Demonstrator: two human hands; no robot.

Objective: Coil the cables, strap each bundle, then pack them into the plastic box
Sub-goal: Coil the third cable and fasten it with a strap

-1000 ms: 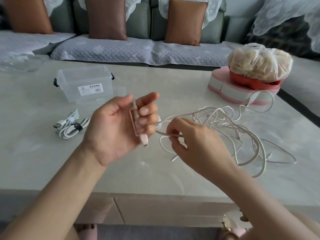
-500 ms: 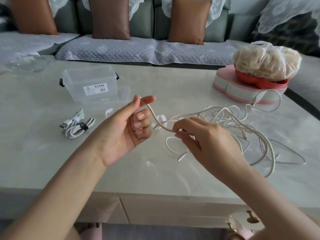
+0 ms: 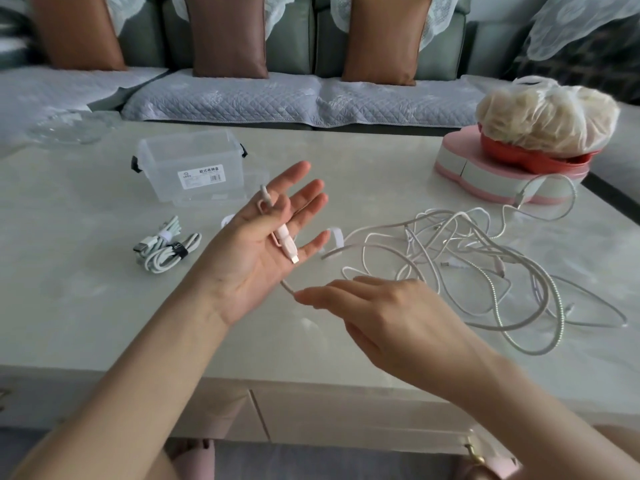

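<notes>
The left hand (image 3: 256, 258) lies palm up with its fingers spread, and the thumb pins the pale pink cable (image 3: 285, 242) (plug end) across the palm. The right hand (image 3: 388, 317) pinches the same cable just below. The rest trails into a loose tangle (image 3: 478, 261) on the worktop (image 3: 86, 306). Strapped bundles (image 3: 166, 245) lie near the plastic box (image 3: 194, 168).

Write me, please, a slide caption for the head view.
Left hand pins a pink cable under its thumb, right hand pinches it; tangle, strapped bundles and plastic box wait.
</notes>
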